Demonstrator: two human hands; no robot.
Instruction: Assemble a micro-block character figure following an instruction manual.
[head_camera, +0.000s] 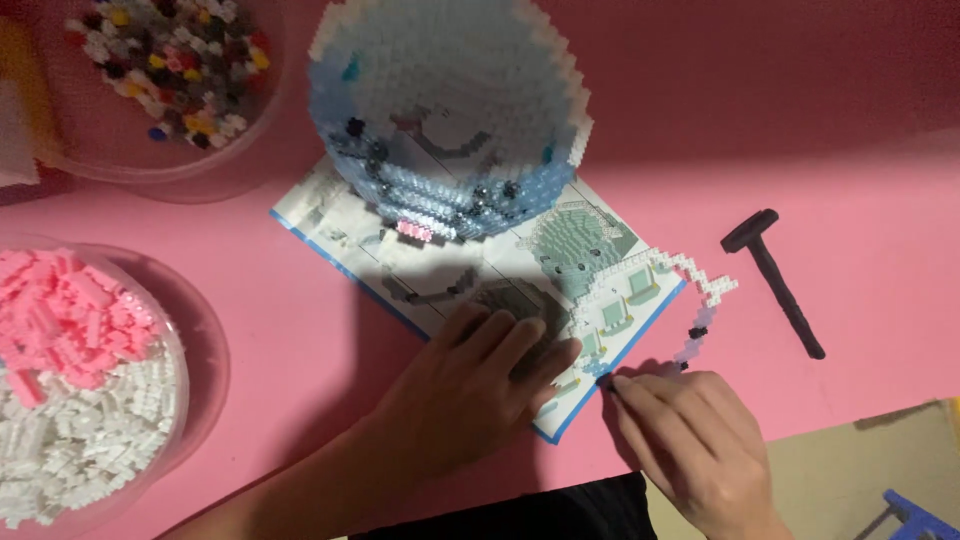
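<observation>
Pink matte tabletop (800, 130), left hand (470, 385) flat on glossy booklet (340, 250), right hand (690, 440) pinching studded brick arc (690, 290).

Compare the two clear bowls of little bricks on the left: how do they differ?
The near bowl holds only pink and white bricks, sorted into two patches; the far bowl holds a many-coloured mix. The near bowl is piled full; the far bowl holds a thinner scatter. Both are clear, round and stand on the pink table.

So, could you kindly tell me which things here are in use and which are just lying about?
In use: left hand flat on the printed instruction sheet; right hand at the thin curved strip of white and lilac bricks.

Lying about: black plastic hammer; clear bowl of pink and white bricks; clear bowl of mixed-colour bricks.
</observation>
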